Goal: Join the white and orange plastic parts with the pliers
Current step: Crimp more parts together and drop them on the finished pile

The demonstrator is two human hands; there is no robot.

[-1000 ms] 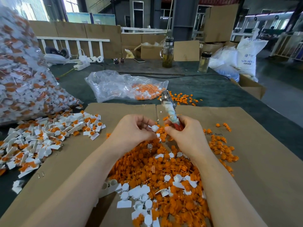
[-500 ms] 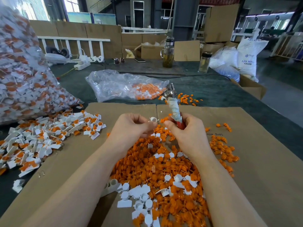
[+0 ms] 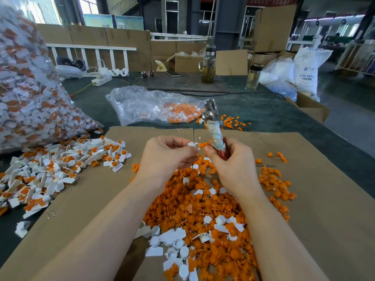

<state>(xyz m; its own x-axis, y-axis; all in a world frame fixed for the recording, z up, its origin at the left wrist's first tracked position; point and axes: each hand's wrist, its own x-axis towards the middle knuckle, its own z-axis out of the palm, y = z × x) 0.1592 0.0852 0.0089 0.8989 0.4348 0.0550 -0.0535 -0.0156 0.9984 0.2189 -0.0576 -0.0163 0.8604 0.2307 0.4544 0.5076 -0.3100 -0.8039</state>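
Red-handled pliers [image 3: 218, 136]; poss. grey wrap.

Both forearms are bare to the frame's lower edge, with no sleeves, and the left hand [image 3: 164, 159] and right hand [image 3: 233, 165] wear no gloves, rings or watch.

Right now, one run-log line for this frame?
phase: mating parts | left hand: pinches white part | right hand: holds pliers, pinches orange part | pliers: head up, unused
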